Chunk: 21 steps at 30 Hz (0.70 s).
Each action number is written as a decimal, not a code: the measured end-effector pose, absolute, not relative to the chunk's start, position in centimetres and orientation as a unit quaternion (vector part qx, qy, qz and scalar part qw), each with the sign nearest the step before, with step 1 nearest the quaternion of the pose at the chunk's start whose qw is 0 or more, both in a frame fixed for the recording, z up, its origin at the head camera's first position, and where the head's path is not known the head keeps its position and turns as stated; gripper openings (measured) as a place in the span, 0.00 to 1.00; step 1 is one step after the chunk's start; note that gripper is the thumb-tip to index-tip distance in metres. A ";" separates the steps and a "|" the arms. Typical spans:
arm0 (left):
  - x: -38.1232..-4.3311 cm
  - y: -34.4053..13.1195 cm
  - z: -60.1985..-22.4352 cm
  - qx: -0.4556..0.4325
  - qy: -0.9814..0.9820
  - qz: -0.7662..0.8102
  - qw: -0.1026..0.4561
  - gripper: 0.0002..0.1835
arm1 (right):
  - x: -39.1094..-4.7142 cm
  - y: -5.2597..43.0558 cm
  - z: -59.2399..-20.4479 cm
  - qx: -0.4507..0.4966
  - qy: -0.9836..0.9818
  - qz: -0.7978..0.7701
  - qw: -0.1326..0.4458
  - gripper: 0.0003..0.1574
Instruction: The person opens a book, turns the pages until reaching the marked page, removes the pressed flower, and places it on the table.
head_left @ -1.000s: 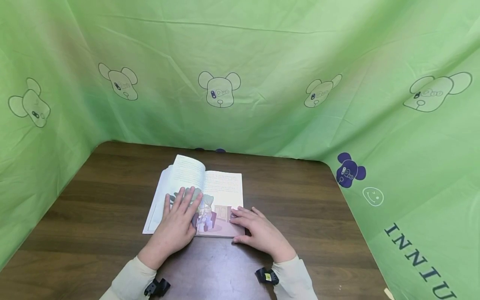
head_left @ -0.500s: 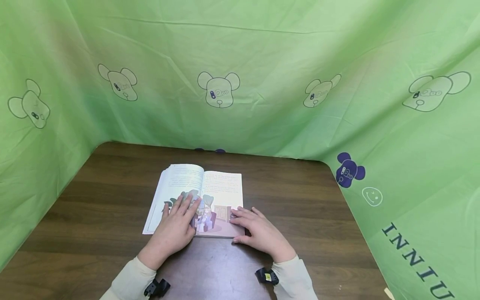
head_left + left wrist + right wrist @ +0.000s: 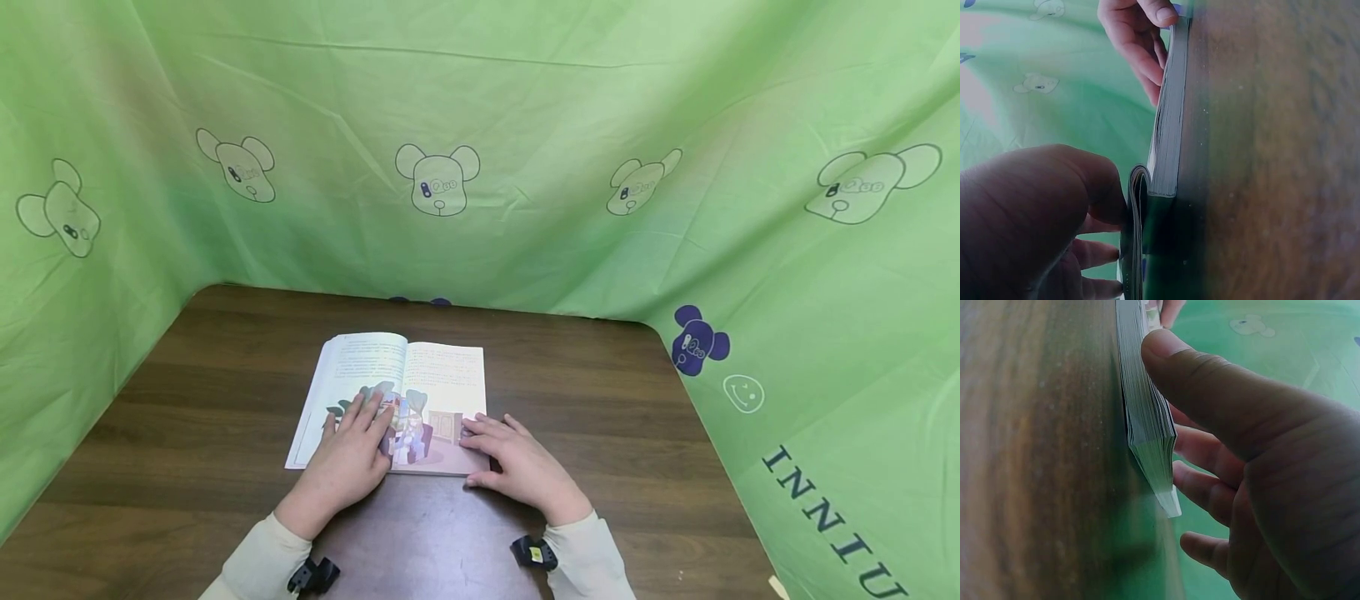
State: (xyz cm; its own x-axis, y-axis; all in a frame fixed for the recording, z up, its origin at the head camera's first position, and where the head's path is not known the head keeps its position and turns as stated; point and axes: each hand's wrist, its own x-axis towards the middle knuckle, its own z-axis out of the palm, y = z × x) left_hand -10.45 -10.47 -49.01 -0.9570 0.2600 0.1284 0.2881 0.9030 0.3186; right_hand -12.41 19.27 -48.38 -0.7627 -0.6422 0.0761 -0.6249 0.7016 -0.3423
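A paperback picture book [image 3: 446,367] lies spread on the wooden table, with printed text above and a pale pink and green illustration below. My left hand [image 3: 343,458] rests flat on the lower left page, fingers pointing away and covering part of the picture. At the right page's lower edge, my right hand [image 3: 521,467] touches the paper with its fingertips, thumb near the bottom corner. In the left wrist view the left-hand pages [image 3: 1134,225] bend over at the spine beside the thicker right-hand stack [image 3: 1169,125]. The right wrist view shows the right thumb [image 3: 1169,350] against the page edges [image 3: 1147,406].
The dark wooden table [image 3: 600,400] extends around the book on all sides. A green cloth [image 3: 525,100] printed with bear heads hangs behind and along both sides. Black wrist cameras sit at the left cuff [image 3: 313,575] and the right cuff [image 3: 535,552].
The left page, raised at its far end a second ago, has come down flatter onto the left stack. My left fingers have slid slightly toward me; the right hand has stayed put.
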 end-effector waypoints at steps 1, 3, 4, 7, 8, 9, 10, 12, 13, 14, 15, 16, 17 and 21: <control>-10.5 -10.5 -49.0 -0.139 -0.975 -0.170 0.040 0.31 | -12.4 19.3 -48.4 -0.343 0.922 -0.177 0.024 0.35; -10.5 -10.5 -49.0 -0.137 -0.975 -0.170 0.037 0.30 | -12.4 19.3 -48.4 -0.343 0.922 -0.176 0.023 0.36; -10.5 -10.4 -49.0 -0.135 -0.975 -0.170 0.036 0.30 | -12.4 19.2 -48.4 -0.343 0.922 -0.175 0.023 0.36; -10.4 -10.4 -48.9 -0.134 -0.975 -0.173 0.035 0.29 | -12.5 19.2 -48.5 -0.343 0.923 -0.171 0.022 0.36; -10.4 -10.4 -48.9 -0.133 -0.975 -0.174 0.035 0.29 | -12.5 19.2 -48.5 -0.344 0.923 -0.169 0.022 0.36; -10.4 -10.4 -48.9 -0.132 -0.975 -0.174 0.034 0.29 | -12.5 19.2 -48.5 -0.344 0.924 -0.168 0.021 0.36; -10.3 -10.4 -48.9 -0.132 -0.975 -0.175 0.034 0.29 | -12.5 19.2 -48.5 -0.344 0.924 -0.168 0.021 0.36; -10.3 -10.5 -48.9 -0.134 -0.975 -0.171 0.034 0.29 | -12.5 19.2 -48.5 -0.344 0.923 -0.169 0.020 0.36; -10.3 -10.5 -48.9 -0.136 -0.976 -0.169 0.034 0.29 | -12.5 19.2 -48.5 -0.344 0.924 -0.169 0.019 0.36; -10.3 -10.5 -48.9 -0.138 -0.976 -0.166 0.034 0.29 | -12.5 19.1 -48.5 -0.344 0.924 -0.168 0.018 0.36; -10.3 -10.5 -48.9 -0.139 -0.976 -0.163 0.034 0.30 | -12.5 19.1 -48.5 -0.343 0.924 -0.167 0.017 0.36; -10.3 -10.5 -48.9 -0.141 -0.976 -0.161 0.035 0.30 | -12.5 19.1 -48.5 -0.342 0.925 -0.167 0.016 0.36; -10.3 -10.5 -48.9 -0.143 -0.976 -0.160 0.036 0.31 | -12.5 19.1 -48.5 -0.341 0.925 -0.165 0.015 0.36; -10.3 -10.6 -48.9 -0.144 -0.976 -0.162 0.035 0.31 | -12.5 19.0 -48.6 -0.339 0.926 -0.164 0.011 0.35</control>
